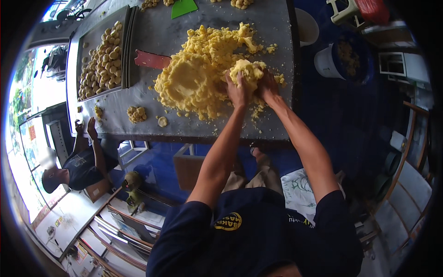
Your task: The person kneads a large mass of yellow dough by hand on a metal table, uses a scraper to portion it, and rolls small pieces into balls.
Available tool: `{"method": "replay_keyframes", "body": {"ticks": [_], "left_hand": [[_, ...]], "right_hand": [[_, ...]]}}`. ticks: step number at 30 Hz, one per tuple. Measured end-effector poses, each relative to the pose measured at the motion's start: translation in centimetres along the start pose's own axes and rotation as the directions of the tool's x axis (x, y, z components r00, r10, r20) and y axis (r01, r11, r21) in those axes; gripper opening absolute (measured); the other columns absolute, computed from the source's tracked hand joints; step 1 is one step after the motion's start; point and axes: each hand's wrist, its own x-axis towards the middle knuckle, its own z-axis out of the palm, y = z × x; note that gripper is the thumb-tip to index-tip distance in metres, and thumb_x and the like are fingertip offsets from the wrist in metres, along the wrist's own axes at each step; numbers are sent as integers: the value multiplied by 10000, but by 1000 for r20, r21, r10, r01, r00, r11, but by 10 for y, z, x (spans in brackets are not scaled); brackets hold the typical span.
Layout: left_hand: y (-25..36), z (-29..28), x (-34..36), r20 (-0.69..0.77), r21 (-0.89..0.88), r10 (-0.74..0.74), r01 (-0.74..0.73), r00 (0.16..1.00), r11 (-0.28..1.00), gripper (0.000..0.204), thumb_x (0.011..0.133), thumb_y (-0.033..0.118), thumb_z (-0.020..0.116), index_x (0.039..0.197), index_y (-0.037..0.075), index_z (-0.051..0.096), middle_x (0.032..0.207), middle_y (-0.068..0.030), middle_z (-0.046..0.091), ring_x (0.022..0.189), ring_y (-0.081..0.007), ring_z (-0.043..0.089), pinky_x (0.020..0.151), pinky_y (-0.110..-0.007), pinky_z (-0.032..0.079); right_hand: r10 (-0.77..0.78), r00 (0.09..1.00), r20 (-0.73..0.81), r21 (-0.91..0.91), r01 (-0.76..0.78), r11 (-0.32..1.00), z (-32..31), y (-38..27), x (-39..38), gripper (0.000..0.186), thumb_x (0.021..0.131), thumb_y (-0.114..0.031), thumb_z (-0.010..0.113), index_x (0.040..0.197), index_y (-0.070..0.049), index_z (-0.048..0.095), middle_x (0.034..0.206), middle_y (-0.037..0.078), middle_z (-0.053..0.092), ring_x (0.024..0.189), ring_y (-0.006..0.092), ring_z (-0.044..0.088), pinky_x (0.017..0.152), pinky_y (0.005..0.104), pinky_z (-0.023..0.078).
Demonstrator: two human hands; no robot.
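A large mound of crumbly yellow dough (207, 48) is spread over the metal tabletop (152, 27). On its left part is a smoother, pressed-down hollow. At the mound's right side I hold a rough lump of dough (248, 72) between both hands. My left hand (237, 92) is curved against the lump's near left side, fingers pointing away from me. My right hand (267, 87) cups it from the right, with its fingertips partly hidden. A pink flat scraper (152, 60) lies with one end against the mound's left edge.
A tray (124, 51) of small round dough balls (102, 62) stands at the left. Small dough clusters (136, 114) lie near the front edge; a green scraper (183, 8) lies at the back. Another person (83, 168) works at the left end. Buckets (330, 62) stand right of the table.
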Motion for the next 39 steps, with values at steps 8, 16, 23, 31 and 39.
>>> {"method": "replay_keyframes", "body": {"ticks": [8, 16, 23, 31, 39], "left_hand": [[-10, -88, -13, 566, 17, 378, -469, 733, 883, 603, 787, 288, 562, 1324, 47, 435, 1298, -224, 440, 1238, -372, 392, 1028, -444, 338], [63, -75, -16, 405, 507, 54, -273, 913, 818, 523, 858, 506, 569, 1038, 16, 536, 1078, -199, 582, 1036, -373, 545, 895, -459, 433], [41, -68, -33, 506, 583, 199, -502, 840, 638, 579, 833, 308, 576, 1338, 105, 382, 1292, -216, 419, 1204, -410, 417, 925, -507, 404], [-11, -86, -71, 549, 338, 523, -745, 652, 574, 531, 892, 300, 517, 1359, 62, 431, 1401, -263, 305, 1252, -465, 332, 1037, -544, 305], [-25, -49, -67, 541, 413, 583, -795, 606, 444, 665, 899, 491, 430, 1416, 73, 400, 1486, -269, 236, 1363, -512, 218, 1047, -557, 299]], "right_hand": [[-377, 921, 102, -24, 381, 924, -31, 21, -77, 850, 668, -234, 744, 1394, -72, 332, 1184, 267, 525, 1189, 412, 465, 1014, 468, 386], [-142, 988, 65, 16, 142, 990, -42, -11, -94, 1142, 560, -402, 875, 1463, -159, 219, 1276, 281, 415, 1188, 476, 436, 966, 509, 421], [-290, 957, -27, -149, 283, 947, -16, 2, -100, 994, 529, -247, 903, 1394, -150, 424, 1459, 264, 237, 1284, 473, 349, 1027, 490, 385], [-218, 974, -66, -90, 212, 973, 15, 8, -152, 914, 588, -270, 855, 1398, -199, 435, 1526, 188, 167, 1332, 462, 268, 1050, 593, 269], [-212, 951, -227, 19, 222, 975, 53, 38, -111, 530, 896, -353, 499, 1396, -184, 452, 1546, 228, 82, 1399, 475, 109, 1119, 622, 54]]}}
